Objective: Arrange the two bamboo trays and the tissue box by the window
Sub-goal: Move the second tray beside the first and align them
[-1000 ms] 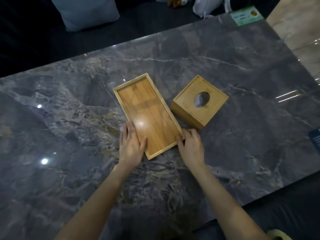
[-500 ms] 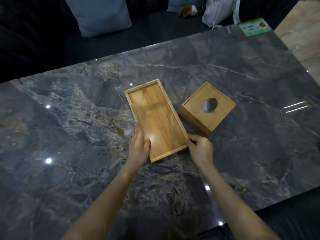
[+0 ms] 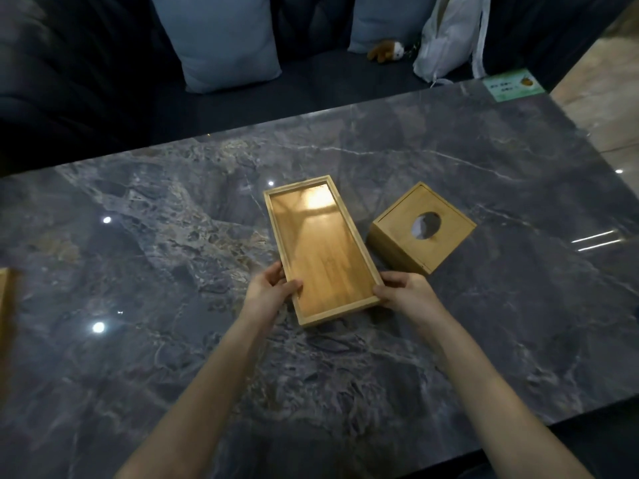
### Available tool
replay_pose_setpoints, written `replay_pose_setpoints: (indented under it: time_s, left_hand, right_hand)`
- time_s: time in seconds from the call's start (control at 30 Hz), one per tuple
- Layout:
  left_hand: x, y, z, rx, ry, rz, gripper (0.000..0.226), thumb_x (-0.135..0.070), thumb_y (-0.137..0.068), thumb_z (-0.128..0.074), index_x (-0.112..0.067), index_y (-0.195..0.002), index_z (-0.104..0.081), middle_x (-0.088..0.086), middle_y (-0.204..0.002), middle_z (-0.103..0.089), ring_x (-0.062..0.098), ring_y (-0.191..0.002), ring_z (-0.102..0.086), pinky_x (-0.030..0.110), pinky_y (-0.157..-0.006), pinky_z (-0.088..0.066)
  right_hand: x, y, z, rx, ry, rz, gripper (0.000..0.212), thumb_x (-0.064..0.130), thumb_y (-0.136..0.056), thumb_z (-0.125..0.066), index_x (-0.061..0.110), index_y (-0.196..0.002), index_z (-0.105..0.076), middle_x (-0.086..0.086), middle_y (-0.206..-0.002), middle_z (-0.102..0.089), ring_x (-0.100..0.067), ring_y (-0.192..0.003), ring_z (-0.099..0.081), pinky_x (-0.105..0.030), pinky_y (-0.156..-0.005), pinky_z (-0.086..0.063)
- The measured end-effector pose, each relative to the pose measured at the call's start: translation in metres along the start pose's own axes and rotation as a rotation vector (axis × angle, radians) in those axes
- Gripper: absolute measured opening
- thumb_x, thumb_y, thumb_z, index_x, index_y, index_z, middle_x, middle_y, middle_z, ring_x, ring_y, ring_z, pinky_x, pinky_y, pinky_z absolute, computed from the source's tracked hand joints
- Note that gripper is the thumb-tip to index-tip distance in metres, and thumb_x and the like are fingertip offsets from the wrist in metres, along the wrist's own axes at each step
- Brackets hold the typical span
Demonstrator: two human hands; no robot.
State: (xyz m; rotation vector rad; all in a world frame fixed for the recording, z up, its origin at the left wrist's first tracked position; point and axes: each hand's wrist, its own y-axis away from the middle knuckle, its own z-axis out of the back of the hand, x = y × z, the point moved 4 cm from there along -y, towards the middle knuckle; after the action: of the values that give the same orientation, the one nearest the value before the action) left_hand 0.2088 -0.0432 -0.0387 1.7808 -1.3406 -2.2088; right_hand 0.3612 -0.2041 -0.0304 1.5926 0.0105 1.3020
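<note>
A long bamboo tray [image 3: 320,247] sits at the middle of the dark marble table [image 3: 484,323], its near end tilted up slightly. My left hand [image 3: 273,290] grips its near left edge, thumb inside the rim. My right hand [image 3: 404,292] grips its near right corner. Just right of the tray stands a square bamboo tissue box [image 3: 420,228] with a round hole in its top, touched by neither hand. A sliver of a second bamboo tray [image 3: 5,305] shows at the far left edge of the view.
A dark sofa runs along the table's far side with two pale blue cushions [image 3: 221,39], a small plush toy [image 3: 385,50] and a white bag [image 3: 449,36]. A green card [image 3: 513,85] lies at the table's far right corner. Pale flooring shows at the right.
My hands went from lying flat at the tray's near end to gripping its two sides. The view tilted up, and the second tray's edge came into sight at the left.
</note>
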Motion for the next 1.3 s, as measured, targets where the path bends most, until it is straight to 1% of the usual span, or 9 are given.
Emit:
replay_pose_setpoints:
  time_s: [0.17, 0.37, 0.63, 0.7, 0.87, 1.0, 1.13, 1.23, 1.3]
  left_hand:
    - [-0.010, 0.007, 0.020, -0.015, 0.001, -0.060, 0.047, 0.008, -0.080, -0.059, -0.001, -0.125, -0.050, 0.013, -0.114, -0.062, 0.020, -0.094, -0.061, 0.015, -0.069, -0.055]
    - [-0.020, 0.023, 0.055, -0.035, 0.063, -0.167, 0.047, 0.011, -0.080, -0.057, -0.004, -0.124, -0.052, 0.002, -0.103, -0.066, 0.007, -0.088, -0.063, 0.012, -0.066, -0.056]
    - [-0.027, 0.046, 0.123, -0.120, 0.073, -0.249, 0.053, 0.013, -0.078, -0.057, 0.002, -0.129, -0.047, 0.017, -0.126, -0.058, 0.023, -0.110, -0.058, 0.014, -0.079, -0.052]
    - [-0.026, 0.053, 0.144, -0.134, 0.083, -0.264, 0.054, 0.015, -0.077, -0.056, 0.004, -0.129, -0.046, 0.018, -0.128, -0.056, 0.024, -0.111, -0.057, 0.016, -0.083, -0.050]
    - [-0.020, 0.075, 0.197, -0.121, 0.064, -0.299, 0.053, 0.016, -0.078, -0.054, 0.001, -0.129, -0.046, 0.009, -0.120, -0.059, 0.004, -0.087, -0.064, 0.011, -0.078, -0.054]
    - [-0.007, 0.091, 0.248, -0.113, 0.000, -0.321, 0.048, 0.013, -0.081, -0.054, 0.003, -0.127, -0.047, 0.004, -0.115, -0.059, -0.008, -0.079, -0.066, 0.013, -0.079, -0.054]
    - [0.003, 0.105, 0.294, -0.164, -0.040, -0.314, 0.045, 0.011, -0.081, -0.055, -0.001, -0.124, -0.051, 0.003, -0.109, -0.062, 0.005, -0.091, -0.064, 0.028, -0.092, -0.052]
    - [0.007, 0.113, 0.325, -0.179, -0.026, -0.292, 0.051, 0.012, -0.081, -0.054, -0.011, -0.126, -0.047, -0.002, -0.106, -0.061, 0.000, -0.088, -0.062, 0.017, -0.083, -0.051]
    - [0.012, 0.114, 0.347, -0.197, -0.054, -0.293, 0.048, 0.011, -0.081, -0.054, -0.002, -0.127, -0.049, 0.002, -0.110, -0.059, 0.012, -0.100, -0.058, 0.019, -0.083, -0.050]
  right_hand:
    - [0.005, 0.006, -0.013, 0.063, -0.055, 0.046, 0.032, 0.000, -0.081, -0.062, -0.001, -0.113, -0.059, -0.007, -0.091, -0.065, -0.021, -0.088, -0.064, -0.024, -0.075, -0.055]
    - [0.022, 0.020, -0.045, 0.110, -0.062, 0.128, 0.026, -0.004, -0.081, -0.061, 0.010, -0.103, -0.061, 0.000, -0.077, -0.065, -0.009, -0.068, -0.063, -0.010, -0.058, -0.055]
    - [0.037, 0.043, -0.107, 0.163, -0.017, 0.222, 0.031, -0.005, -0.081, -0.060, 0.005, -0.110, -0.062, 0.000, -0.079, -0.065, -0.009, -0.068, -0.061, -0.010, -0.056, -0.054]
    - [0.035, 0.048, -0.127, 0.153, -0.005, 0.247, 0.032, -0.005, -0.079, -0.062, 0.000, -0.111, -0.062, 0.000, -0.079, -0.065, -0.011, -0.072, -0.061, -0.012, -0.063, -0.053]
    - [0.024, 0.062, -0.179, 0.148, 0.006, 0.254, 0.038, -0.003, -0.077, -0.066, 0.004, -0.114, -0.061, -0.004, -0.082, -0.063, -0.008, -0.066, -0.062, -0.011, -0.056, -0.054]
    - [0.010, 0.078, -0.226, 0.156, 0.056, 0.309, 0.036, -0.003, -0.076, -0.066, 0.002, -0.112, -0.062, 0.006, -0.079, -0.066, -0.006, -0.071, -0.062, -0.024, -0.082, -0.052]
    - [-0.008, 0.089, -0.276, 0.175, 0.067, 0.314, 0.037, -0.003, -0.078, -0.064, 0.004, -0.115, -0.060, 0.008, -0.079, -0.064, 0.010, -0.057, -0.061, -0.003, -0.063, -0.049]
    - [-0.023, 0.092, -0.311, 0.186, 0.081, 0.298, 0.037, -0.005, -0.079, -0.061, 0.000, -0.116, -0.060, 0.004, -0.083, -0.065, 0.011, -0.058, -0.060, -0.002, -0.061, -0.048]
    - [-0.031, 0.094, -0.332, 0.184, 0.100, 0.285, 0.037, -0.003, -0.080, -0.062, 0.000, -0.117, -0.059, -0.002, -0.091, -0.066, 0.010, -0.060, -0.061, -0.003, -0.063, -0.048]
